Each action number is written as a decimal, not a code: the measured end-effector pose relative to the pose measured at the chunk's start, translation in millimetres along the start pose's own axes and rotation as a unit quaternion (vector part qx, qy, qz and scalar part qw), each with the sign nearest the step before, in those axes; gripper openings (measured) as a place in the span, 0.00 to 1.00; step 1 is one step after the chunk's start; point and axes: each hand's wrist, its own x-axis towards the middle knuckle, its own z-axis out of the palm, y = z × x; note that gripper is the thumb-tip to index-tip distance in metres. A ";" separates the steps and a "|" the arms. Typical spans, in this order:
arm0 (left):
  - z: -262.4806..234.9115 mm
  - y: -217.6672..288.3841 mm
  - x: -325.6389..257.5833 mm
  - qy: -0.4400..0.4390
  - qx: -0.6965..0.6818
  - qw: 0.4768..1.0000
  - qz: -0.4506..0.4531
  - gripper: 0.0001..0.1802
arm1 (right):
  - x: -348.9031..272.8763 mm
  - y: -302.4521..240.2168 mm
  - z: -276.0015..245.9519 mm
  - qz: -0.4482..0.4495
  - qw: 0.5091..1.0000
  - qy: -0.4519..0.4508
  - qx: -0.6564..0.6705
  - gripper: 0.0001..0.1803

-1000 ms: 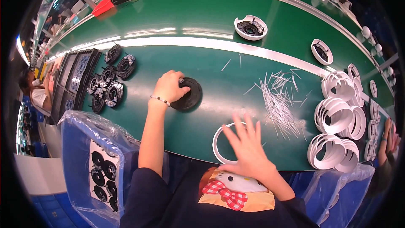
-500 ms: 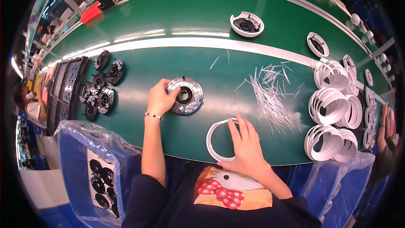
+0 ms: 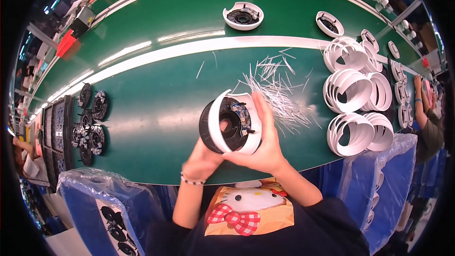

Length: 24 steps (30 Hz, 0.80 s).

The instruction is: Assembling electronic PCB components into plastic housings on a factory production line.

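Above the front of the green table, both hands hold two parts together. My left hand is closed on a round black base from its lower left, and a fingertip shows through the base's central hole. A blue circuit board sits inside the base. Around it is a white plastic ring with a notched rim, tilted on its side. My right hand grips the ring's right side, thumb below and fingers raised along the edge. How far the base sits inside the ring I cannot tell.
White strips lie in a loose pile beyond my right hand. Stacked white rings stand at right. Black bases and a black tray are at left. White-ringed units sit farther back. Plastic-lined blue bins flank me.
The black base has been lifted off the table and turned. My right hand has raised the white ring from the table edge and brought it around the base. The view has shifted.
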 end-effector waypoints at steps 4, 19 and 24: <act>-1.1 10.0 11.5 0.139 -0.193 0.971 -0.021 0.29 | -4.3 -12.1 7.1 -0.050 0.992 -0.070 -0.093 0.61; -8.4 5.6 20.0 0.089 -0.203 0.975 0.007 0.42 | 11.7 -16.5 -3.0 -0.154 0.959 -0.118 -0.205 0.58; 3.9 15.5 13.6 0.005 -0.054 0.998 -0.005 0.41 | 24.9 -16.0 -3.5 -0.213 0.948 -0.201 -0.123 0.57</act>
